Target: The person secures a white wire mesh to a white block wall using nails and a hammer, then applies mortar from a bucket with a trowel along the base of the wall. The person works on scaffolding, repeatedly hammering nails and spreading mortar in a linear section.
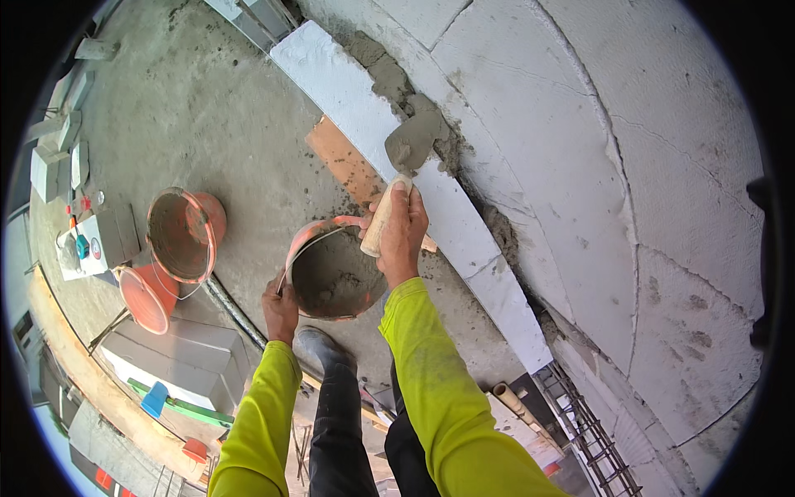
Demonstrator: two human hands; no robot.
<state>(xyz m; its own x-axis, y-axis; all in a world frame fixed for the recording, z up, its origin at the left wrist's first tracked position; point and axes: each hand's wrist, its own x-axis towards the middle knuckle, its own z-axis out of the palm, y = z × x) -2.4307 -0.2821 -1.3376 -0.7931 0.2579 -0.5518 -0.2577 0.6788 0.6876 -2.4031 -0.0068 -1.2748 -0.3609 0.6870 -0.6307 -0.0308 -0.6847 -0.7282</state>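
Observation:
My right hand [403, 225] is closed around the wooden handle of a trowel [383, 219]. Grey mortar [418, 137] covers its blade, which is over the white block ledge [364, 91] beside the wall. My left hand [281, 309] grips the orange bucket [303, 238] at its rim, where the wire handle meets my fingers. Grey mortar [335, 273] lies inside the bucket. Below the trowel, the bucket's far rim comes close to my right hand. A rough line of mortar [385, 74] fills the gap between ledge and wall.
White wall panels [563, 149] rise on the right. At left stand two more orange buckets [217, 219], one tipped, near white blocks [178, 352]. A brown board [339, 157] lies beside the ledge. Steel reinforcement [584, 427] runs at lower right, and a dark pipe [234, 311] crosses the floor.

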